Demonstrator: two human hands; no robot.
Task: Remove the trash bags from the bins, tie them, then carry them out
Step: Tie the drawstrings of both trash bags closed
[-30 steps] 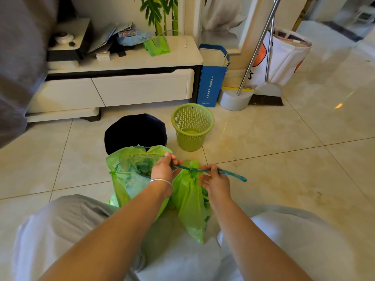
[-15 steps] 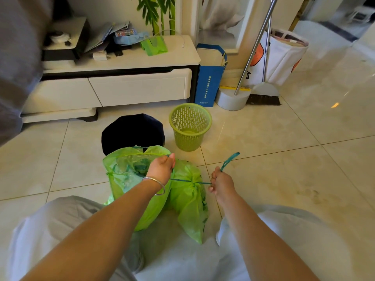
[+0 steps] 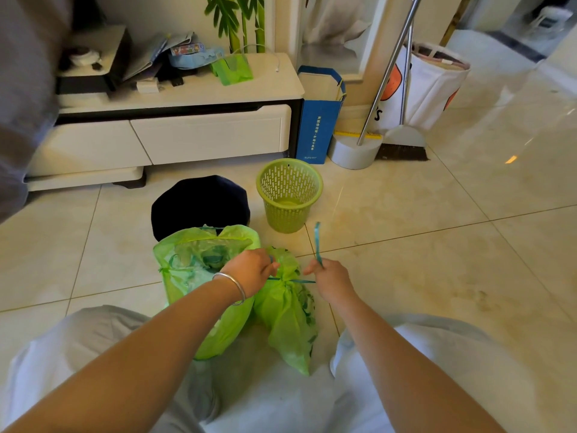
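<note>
The small green plastic trash bag [image 3: 288,314] lies between my knees; my left hand [image 3: 253,270] and right hand [image 3: 331,278] each pinch its teal drawstring [image 3: 317,245], cinching the neck. At nine o'clock, the larger green bag [image 3: 199,276] gapes untied; both bins look emptied, carrying remains.

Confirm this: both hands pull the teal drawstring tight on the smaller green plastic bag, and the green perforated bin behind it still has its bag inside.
Wrong on the bin. The head view shows the green perforated plastic bin empty, with no bag inside. The rest holds: left hand and right hand pull the teal drawstring on the smaller green plastic bag.
</note>
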